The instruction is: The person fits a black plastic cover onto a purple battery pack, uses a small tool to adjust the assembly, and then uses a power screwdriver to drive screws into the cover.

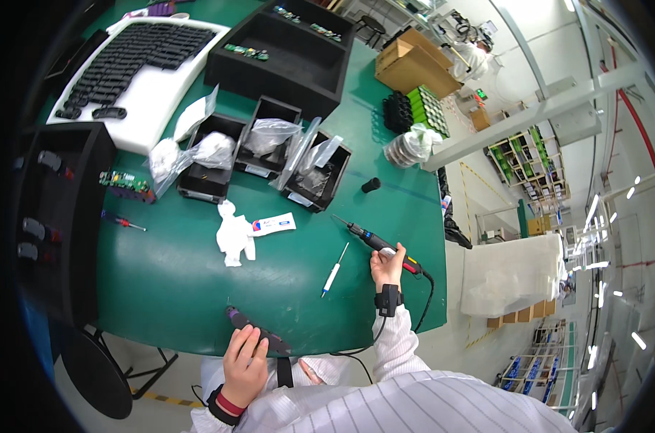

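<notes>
My right hand (389,267) is wrapped round a corded electric screwdriver (374,242), black with red and yellow bands, its bit pointing to the far left above the green table. At the near edge, my left hand (246,366) has its fingers over a long dark curved part (264,334) with purple at its far end, holding it against the tabletop. Its underside is hidden. Between the hands lies a thin white-and-blue pen-like tool (333,276). A white tube (274,224) with red and blue marks rests beside a crumpled white cloth (233,237).
Black bins (212,160) with plastic bags stand mid-table. A white foam tray (143,108) carries many black parts. Black boxes (277,61) hold circuit boards. A small screwdriver (124,221), a circuit board assembly (127,185) and a black cylinder (371,185) lie on the green table (190,303).
</notes>
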The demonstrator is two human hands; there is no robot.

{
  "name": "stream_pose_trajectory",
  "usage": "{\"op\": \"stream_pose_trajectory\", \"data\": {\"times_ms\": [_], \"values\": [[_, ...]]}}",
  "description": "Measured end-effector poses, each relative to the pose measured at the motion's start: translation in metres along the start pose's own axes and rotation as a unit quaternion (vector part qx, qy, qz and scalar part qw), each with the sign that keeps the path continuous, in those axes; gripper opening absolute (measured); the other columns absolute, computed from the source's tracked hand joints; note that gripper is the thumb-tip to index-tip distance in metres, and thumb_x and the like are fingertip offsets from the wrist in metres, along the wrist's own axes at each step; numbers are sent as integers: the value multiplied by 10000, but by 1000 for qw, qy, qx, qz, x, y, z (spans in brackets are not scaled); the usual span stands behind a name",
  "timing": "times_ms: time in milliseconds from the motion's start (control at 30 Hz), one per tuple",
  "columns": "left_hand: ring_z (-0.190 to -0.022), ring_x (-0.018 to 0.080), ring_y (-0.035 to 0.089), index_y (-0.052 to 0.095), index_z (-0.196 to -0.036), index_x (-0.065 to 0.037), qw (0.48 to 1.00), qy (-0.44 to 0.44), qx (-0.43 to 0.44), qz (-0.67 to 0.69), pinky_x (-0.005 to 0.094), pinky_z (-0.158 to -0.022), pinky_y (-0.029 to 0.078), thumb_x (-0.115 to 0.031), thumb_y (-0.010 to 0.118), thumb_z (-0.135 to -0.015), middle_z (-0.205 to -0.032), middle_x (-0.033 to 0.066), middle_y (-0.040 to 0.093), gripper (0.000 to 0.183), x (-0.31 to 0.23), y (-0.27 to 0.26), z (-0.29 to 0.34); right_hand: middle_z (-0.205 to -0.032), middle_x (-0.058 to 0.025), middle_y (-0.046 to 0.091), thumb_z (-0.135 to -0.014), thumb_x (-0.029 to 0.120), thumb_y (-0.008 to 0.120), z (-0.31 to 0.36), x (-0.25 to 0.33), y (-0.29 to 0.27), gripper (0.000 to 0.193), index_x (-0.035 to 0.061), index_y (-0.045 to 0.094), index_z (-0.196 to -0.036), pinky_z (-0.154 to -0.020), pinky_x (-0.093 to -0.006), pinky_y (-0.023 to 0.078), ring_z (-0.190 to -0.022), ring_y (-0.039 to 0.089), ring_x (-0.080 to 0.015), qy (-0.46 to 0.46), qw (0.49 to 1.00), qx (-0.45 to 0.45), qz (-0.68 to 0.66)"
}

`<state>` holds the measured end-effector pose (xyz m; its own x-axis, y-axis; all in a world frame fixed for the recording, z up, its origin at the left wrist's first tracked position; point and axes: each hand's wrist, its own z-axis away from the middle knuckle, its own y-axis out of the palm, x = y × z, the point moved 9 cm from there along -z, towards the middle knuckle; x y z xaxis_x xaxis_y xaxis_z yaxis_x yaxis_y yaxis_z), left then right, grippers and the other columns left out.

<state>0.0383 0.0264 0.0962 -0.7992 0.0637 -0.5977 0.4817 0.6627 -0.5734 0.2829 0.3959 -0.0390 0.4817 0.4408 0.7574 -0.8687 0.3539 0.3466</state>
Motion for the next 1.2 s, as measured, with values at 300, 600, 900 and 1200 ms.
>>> {"op": "stream_pose_trajectory", "data": {"times_ms": [300,600,900,1200], "values": [[-1190,353,519,595,-1101,-12,1000,-14,-7,0,509,-1003,446,72,605,-764,-1256,140,531,348,3,3,5,-1045,-296,612,-900,422,631,-4,6,-7,560,-106,497,-1031,-832,-387,589,-967,659,-369,-1,999,35,-10],[-1193,348,516,606,-1084,-13,1000,-19,16,14,504,-1006,446,69,601,-771,-1250,138,534,323,4,6,4,-1078,-277,590,-883,509,610,-7,9,-18,710,-150,488,-1119,-818,-378,595,-965,649,-387,85,985,88,119],[-1168,331,539,619,-1057,-8,1000,-29,-6,-10,485,-989,465,52,619,-750,-1218,139,565,313,4,-5,3,-780,-107,669,-962,338,565,100,-19,90,395,-54,603,-991,-551,-229,513,-656,668,-172,17,892,284,350],[-1136,262,572,647,-956,-31,999,-26,7,-28,400,-954,509,-14,689,-725,-1146,98,609,235,-1,-7,-12,-883,-99,622,-798,33,681,272,-152,229,162,22,668,-959,-720,-351,495,-836,608,-277,-262,431,721,475]]}}
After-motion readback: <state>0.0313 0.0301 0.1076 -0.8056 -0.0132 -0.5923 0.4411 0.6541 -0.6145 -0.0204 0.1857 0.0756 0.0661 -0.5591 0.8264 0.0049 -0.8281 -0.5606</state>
